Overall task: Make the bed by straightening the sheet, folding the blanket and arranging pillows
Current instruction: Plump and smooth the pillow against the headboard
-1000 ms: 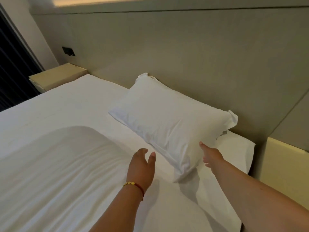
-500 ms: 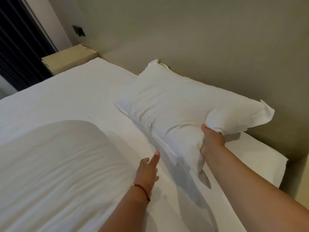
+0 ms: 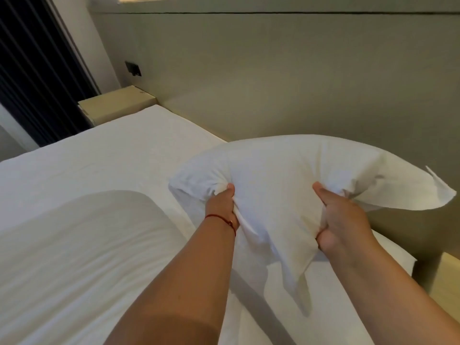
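A white pillow (image 3: 286, 170) is lifted off the bed, held in the air in front of the headboard, its loose case ends drooping. My left hand (image 3: 221, 207), with a red string bracelet at the wrist, grips its near edge on the left. My right hand (image 3: 341, 217) grips the near edge on the right. The white sheet (image 3: 112, 155) covers the mattress and lies mostly smooth, with faint wrinkles under a large shadow at lower left. No blanket shows.
A padded grey-beige headboard wall (image 3: 273, 78) runs behind the bed. A pale bedside ledge (image 3: 117, 105) sits at the far left corner, with a dark switch plate (image 3: 133, 68) above it and dark curtains (image 3: 32, 70) beside. Another pale ledge (image 3: 445, 277) stands at right.
My left hand moved up from the sheet and took hold of the pillow. Both hands lifted the pillow off the bed toward me and to the right.
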